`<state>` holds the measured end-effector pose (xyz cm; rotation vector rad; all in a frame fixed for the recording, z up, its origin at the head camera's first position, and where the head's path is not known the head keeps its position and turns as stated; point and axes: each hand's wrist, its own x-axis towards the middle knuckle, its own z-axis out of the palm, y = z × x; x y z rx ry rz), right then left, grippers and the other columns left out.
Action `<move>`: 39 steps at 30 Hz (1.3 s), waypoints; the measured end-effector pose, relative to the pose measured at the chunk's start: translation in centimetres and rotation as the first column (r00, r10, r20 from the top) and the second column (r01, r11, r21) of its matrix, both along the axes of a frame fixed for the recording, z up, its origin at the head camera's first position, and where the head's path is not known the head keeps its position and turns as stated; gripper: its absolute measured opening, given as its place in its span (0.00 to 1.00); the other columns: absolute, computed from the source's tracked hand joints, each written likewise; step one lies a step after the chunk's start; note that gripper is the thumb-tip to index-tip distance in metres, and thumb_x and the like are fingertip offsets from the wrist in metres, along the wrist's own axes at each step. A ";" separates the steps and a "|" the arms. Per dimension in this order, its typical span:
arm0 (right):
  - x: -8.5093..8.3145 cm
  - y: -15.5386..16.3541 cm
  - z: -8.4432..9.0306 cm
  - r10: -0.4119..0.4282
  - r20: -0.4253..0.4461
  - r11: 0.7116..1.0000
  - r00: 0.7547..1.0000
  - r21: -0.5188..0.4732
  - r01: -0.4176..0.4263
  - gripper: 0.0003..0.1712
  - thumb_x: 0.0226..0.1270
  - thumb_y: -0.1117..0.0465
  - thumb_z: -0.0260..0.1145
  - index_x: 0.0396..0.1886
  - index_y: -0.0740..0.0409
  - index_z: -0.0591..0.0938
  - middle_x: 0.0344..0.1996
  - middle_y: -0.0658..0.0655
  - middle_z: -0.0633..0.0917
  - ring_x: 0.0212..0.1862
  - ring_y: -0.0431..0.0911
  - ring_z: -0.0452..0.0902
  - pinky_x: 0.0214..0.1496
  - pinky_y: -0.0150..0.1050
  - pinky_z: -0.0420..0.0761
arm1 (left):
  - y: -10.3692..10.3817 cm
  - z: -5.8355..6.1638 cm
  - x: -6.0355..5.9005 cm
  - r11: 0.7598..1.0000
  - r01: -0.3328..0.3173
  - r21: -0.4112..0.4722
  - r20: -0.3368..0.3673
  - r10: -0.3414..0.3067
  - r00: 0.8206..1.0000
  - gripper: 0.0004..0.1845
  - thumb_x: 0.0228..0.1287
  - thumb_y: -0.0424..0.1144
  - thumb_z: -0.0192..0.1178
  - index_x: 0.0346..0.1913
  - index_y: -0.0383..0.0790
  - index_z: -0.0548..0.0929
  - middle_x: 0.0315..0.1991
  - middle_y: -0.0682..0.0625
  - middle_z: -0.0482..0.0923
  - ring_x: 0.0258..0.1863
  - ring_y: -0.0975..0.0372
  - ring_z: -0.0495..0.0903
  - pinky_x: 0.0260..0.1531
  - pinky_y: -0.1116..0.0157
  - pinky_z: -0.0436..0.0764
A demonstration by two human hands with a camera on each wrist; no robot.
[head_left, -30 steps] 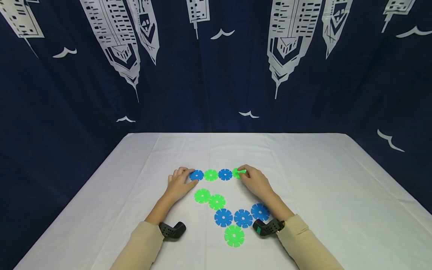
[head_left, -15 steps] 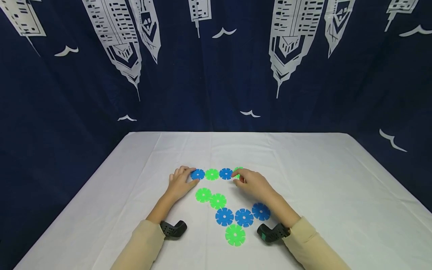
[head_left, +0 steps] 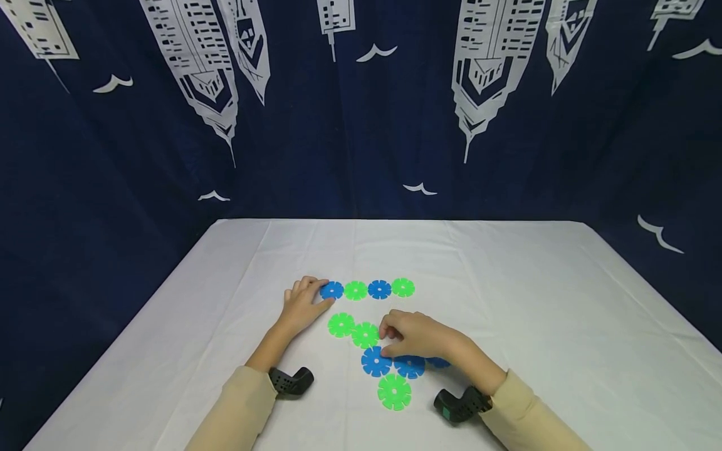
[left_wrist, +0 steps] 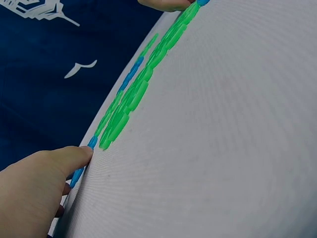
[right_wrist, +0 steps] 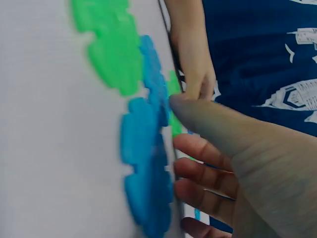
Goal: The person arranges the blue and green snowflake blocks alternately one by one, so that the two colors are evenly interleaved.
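Flat notched plastic discs, blue and green, lie on a white-covered table. At the far side they form a row: a blue disc (head_left: 331, 290), a green disc (head_left: 356, 290), a second blue disc (head_left: 380, 289) and a second green disc (head_left: 403, 287). My left hand (head_left: 301, 305) holds the row's left blue disc between thumb and index finger; in the left wrist view that blue disc (left_wrist: 78, 174) shows beside the thumb. Over the nearer blue discs (head_left: 375, 362) hovers my right hand (head_left: 423, 333), fingers loosely bent, nothing between them. It partly covers two of those discs.
Two loose green discs (head_left: 341, 325) lie left of my right hand. Another green disc (head_left: 394, 393) is nearest to me. Each wrist wears a black camera mount (head_left: 291, 382). A dark blue printed curtain (head_left: 350, 125) hangs behind the table (head_left: 536, 300).
My right hand has left the green disc at the row's right end, moving toward me over the nearer blue discs. That green disc stays in the row. My left hand keeps its place.
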<state>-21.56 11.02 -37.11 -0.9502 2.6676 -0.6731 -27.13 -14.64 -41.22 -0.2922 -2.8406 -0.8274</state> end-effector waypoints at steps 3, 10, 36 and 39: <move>0.4 -0.1 -0.4 -0.003 -0.036 1.000 0.999 0.011 0.003 0.18 0.51 0.44 0.67 0.37 0.47 0.76 0.29 0.42 0.72 0.32 0.36 0.65 0.38 0.32 0.66 | 0.0 0.0 0.0 1.000 0.001 0.000 -0.001 -0.001 1.000 0.28 0.57 0.50 0.58 0.59 0.42 0.73 0.54 0.44 0.69 0.51 0.54 0.65 0.42 0.57 0.57; 1.5 -0.4 -1.4 0.011 -0.148 0.999 0.989 0.045 -0.004 0.28 0.46 0.35 0.66 0.40 0.47 0.73 0.31 0.40 0.69 0.37 0.34 0.64 0.46 0.40 0.63 | -0.1 0.0 -0.1 1.000 0.007 -0.001 -0.003 -0.007 1.000 0.27 0.58 0.50 0.57 0.59 0.42 0.73 0.54 0.45 0.69 0.52 0.54 0.65 0.44 0.56 0.57; 2.5 -1.6 -0.7 0.036 0.124 0.992 0.992 -0.123 -0.021 0.27 0.52 0.56 0.68 0.43 0.50 0.61 0.39 0.49 0.79 0.46 0.42 0.72 0.54 0.46 0.58 | 0.1 0.1 0.2 1.000 0.004 -0.006 -0.015 -0.004 1.000 0.27 0.57 0.50 0.58 0.58 0.40 0.73 0.55 0.43 0.69 0.51 0.53 0.65 0.43 0.57 0.57; 2.5 -1.6 -0.6 0.064 0.170 0.988 0.983 -0.151 -0.038 0.24 0.56 0.58 0.65 0.44 0.49 0.61 0.46 0.53 0.81 0.49 0.46 0.69 0.55 0.47 0.59 | 0.2 0.1 0.2 1.000 0.007 -0.002 -0.017 -0.007 1.000 0.27 0.57 0.49 0.58 0.58 0.40 0.73 0.54 0.43 0.69 0.51 0.53 0.65 0.42 0.57 0.57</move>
